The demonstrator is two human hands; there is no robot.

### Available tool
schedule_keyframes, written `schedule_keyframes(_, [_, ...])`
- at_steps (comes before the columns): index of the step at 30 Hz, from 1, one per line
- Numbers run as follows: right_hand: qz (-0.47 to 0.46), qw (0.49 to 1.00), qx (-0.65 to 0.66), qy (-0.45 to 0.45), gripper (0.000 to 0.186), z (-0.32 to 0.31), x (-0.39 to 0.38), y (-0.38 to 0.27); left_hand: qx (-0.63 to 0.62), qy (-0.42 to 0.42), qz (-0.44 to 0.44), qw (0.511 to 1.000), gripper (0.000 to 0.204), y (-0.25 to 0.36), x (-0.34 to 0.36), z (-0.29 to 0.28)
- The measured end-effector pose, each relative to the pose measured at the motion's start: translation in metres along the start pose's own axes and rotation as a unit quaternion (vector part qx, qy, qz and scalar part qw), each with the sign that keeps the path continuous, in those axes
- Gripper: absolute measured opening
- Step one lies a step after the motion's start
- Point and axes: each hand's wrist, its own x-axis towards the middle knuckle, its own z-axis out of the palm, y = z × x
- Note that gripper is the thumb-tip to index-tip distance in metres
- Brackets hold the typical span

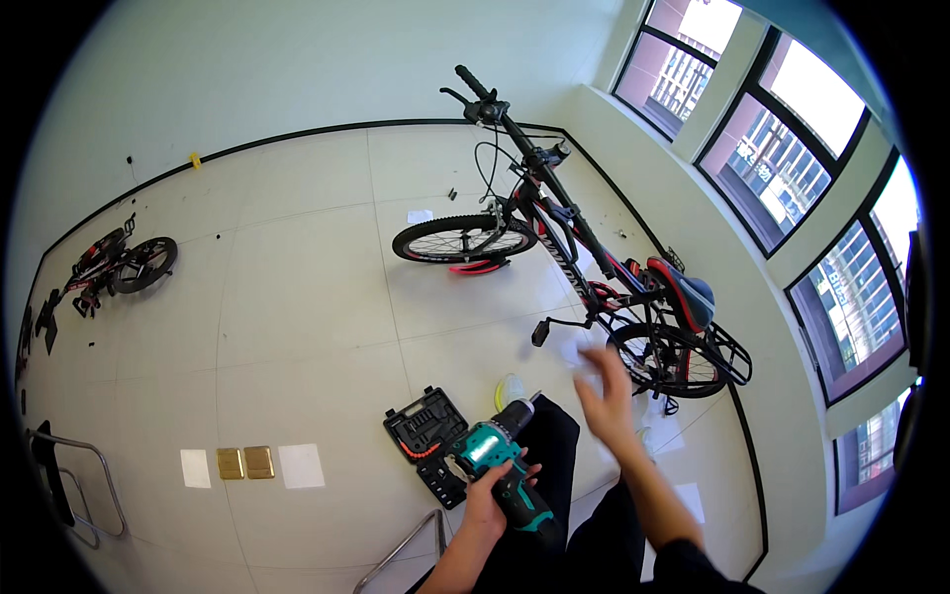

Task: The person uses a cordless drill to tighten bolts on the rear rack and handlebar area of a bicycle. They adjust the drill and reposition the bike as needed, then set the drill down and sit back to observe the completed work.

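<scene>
My left hand (487, 498) is wrapped round the grip of a teal and black cordless drill (487, 447). A thin bit points from its chuck, up and to the right, over my dark-trousered leg. My right hand (608, 398) is raised in the air beside the drill, fingers apart and slightly smeared by motion, holding nothing. Beyond that hand stands a black and red bicycle (564, 213), with its rear wheel (668, 358) closest to my fingers. On the floor left of the drill lies an opened black tool case (426, 424) with moulded slots and a red flexible piece.
A second, smaller bicycle (109, 262) lies on the tiled floor at far left. Chair frames (94, 465) stand at lower left, with another metal tube (396, 554) near my left arm. Brass floor plates (244, 462) are set in the tiles. Windows line the right wall.
</scene>
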Motion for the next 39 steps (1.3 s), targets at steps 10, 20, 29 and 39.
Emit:
schedule_keyframes(10, [0.340,0.927,-0.014,0.159,0.050,-0.177,-0.303,0.100,-0.169,-0.010,-0.123,0.978,0.032,-0.012,0.011,0.007])
schedule_keyframes(20, [0.381,0.876,-0.195,0.225,0.044,-0.178,-0.470,0.036,0.065,-0.065,-0.083,0.992,0.039,-0.015,0.029,-0.008])
schedule_keyframes(29, [0.358,0.904,-0.124,0.200,0.028,-0.214,-0.461,0.001,0.402,0.009,-0.110,0.909,0.043,-0.054,-0.041,-0.030])
schedule_keyframes(39, [0.172,0.969,-0.164,0.065,0.019,-0.184,-0.455,-0.013,0.411,-0.062,-0.197,0.888,0.038,-0.084,-0.111,-0.043])
